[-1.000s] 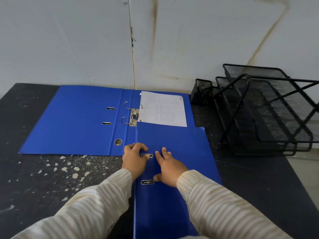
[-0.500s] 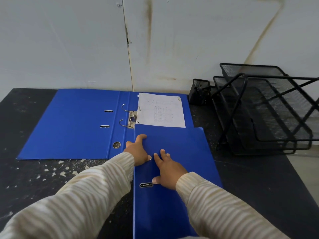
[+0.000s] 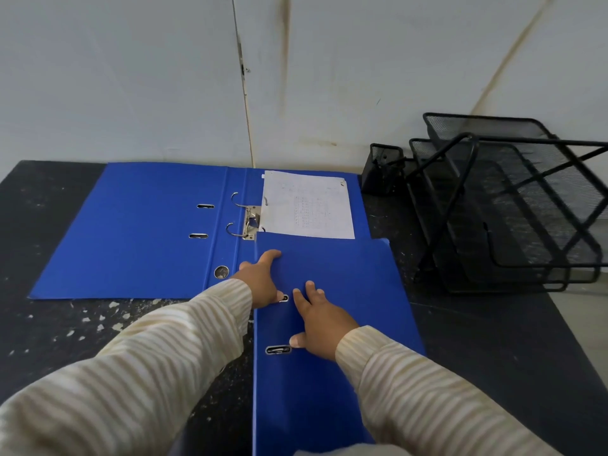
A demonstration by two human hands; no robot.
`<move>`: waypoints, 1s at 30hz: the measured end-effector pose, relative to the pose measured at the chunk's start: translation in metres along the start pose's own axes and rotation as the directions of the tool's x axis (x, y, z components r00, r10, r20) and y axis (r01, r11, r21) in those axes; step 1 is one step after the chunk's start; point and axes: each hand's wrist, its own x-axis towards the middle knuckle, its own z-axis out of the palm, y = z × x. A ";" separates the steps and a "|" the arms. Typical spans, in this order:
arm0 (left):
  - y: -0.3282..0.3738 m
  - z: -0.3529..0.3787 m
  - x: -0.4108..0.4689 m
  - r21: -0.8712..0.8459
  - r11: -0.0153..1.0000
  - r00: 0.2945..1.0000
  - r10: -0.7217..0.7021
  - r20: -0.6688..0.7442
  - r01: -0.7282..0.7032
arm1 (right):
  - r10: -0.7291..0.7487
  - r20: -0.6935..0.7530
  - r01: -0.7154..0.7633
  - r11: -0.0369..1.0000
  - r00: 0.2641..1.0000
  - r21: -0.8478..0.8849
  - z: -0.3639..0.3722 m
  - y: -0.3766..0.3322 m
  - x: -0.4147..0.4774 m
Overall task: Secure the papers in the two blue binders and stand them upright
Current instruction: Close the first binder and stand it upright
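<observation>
Left hand (image 3: 263, 281) fingers (image 3: 271, 255) spread flat, wrapped over the left edge of the closed binder (image 3: 335, 324), thumb by its upper cover slot; not gripping anything else. Right hand (image 3: 320, 319) fingers (image 3: 309, 287) splayed, palm down, pressing on the same cover, thumb just above the lower slot (image 3: 278, 349). Closed binder lies flat on the tabletop (image 3: 59, 327), its far edge overlapping the near right part of the open binder (image 3: 138, 232). Open binder lies flat behind it, against the wall (image 3: 131, 77), rings (image 3: 235, 215) open. Paper sheet (image 3: 309, 205) sits on the open binder's right side, just beyond the closed binder's far edge. Black mesh tray (image 3: 513, 205) stands right of the closed binder, apart from it; small mesh cup (image 3: 383, 167) at the tray's far left corner. Neither binder is upright.
</observation>
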 end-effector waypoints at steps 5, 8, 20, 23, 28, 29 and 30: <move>-0.001 0.000 -0.004 -0.001 1.000 1.000 0.003 -0.018 -0.003 | 0.016 -0.007 -0.016 1.000 1.000 -0.018 0.001 -0.003 -0.003; -0.003 0.003 -0.007 -0.036 0.999 0.998 -0.003 -0.068 0.001 | 0.036 -0.012 -0.037 0.999 0.999 -0.037 0.009 -0.006 -0.011; -0.034 0.078 -0.059 -0.432 0.885 0.984 0.137 -0.117 -0.175 | 0.030 -0.036 -0.032 0.997 0.999 -0.068 0.043 -0.005 -0.044; -0.040 0.070 -0.064 -0.488 0.853 0.981 0.189 -0.038 -0.183 | 0.025 -0.039 -0.028 0.997 0.999 -0.067 0.043 -0.004 -0.043; -0.040 0.064 -0.066 -0.392 0.902 0.982 0.191 -0.010 -0.179 | 0.014 -0.035 -0.017 0.997 0.999 -0.073 0.041 -0.004 -0.046; -0.038 0.064 -0.066 -0.361 0.916 0.984 0.179 -0.015 -0.172 | 0.015 -0.035 -0.017 0.997 0.999 -0.078 0.041 -0.004 -0.047; -0.036 0.063 -0.067 -0.322 0.933 0.986 0.164 -0.021 -0.162 | 0.015 -0.036 -0.018 0.996 0.999 -0.084 0.041 -0.005 -0.047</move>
